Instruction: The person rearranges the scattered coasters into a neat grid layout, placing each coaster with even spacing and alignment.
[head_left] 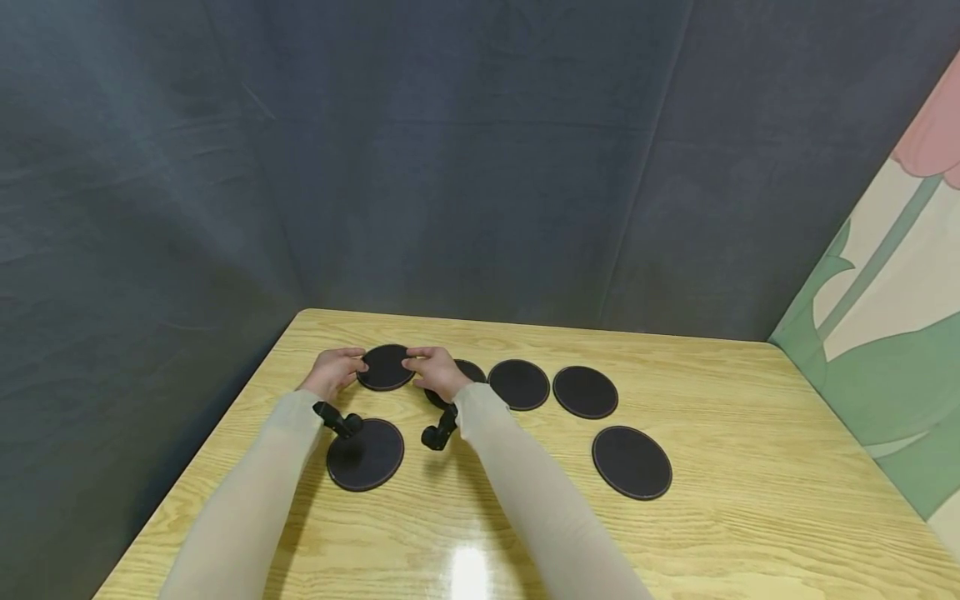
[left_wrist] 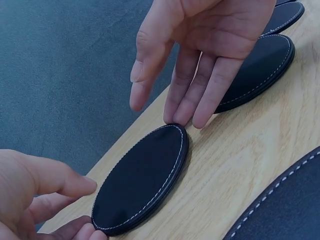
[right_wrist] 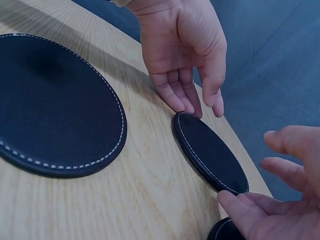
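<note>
A round black coaster [head_left: 386, 367] with pale stitching round its rim lies flat near the table's back left. My left hand [head_left: 333, 372] is at its left edge, fingertips touching the rim in the left wrist view. On the opposite side is my right hand [head_left: 438, 372], its fairly straight fingertips at the rim. Both thumbs are raised off the coaster [right_wrist: 212, 150] in the right wrist view. Under my right hand another coaster [head_left: 470, 372] is partly hidden. A further coaster [head_left: 365, 457] lies nearer, below my left wrist.
Two coasters, one [head_left: 519, 385] and its neighbour [head_left: 586, 392], continue the back row to the right. One more coaster [head_left: 632, 463] lies nearer the front right. The wooden table [head_left: 750, 442] meets a dark curtain [head_left: 450, 167] behind and at left, and a flower-patterned surface [head_left: 900, 333] at right.
</note>
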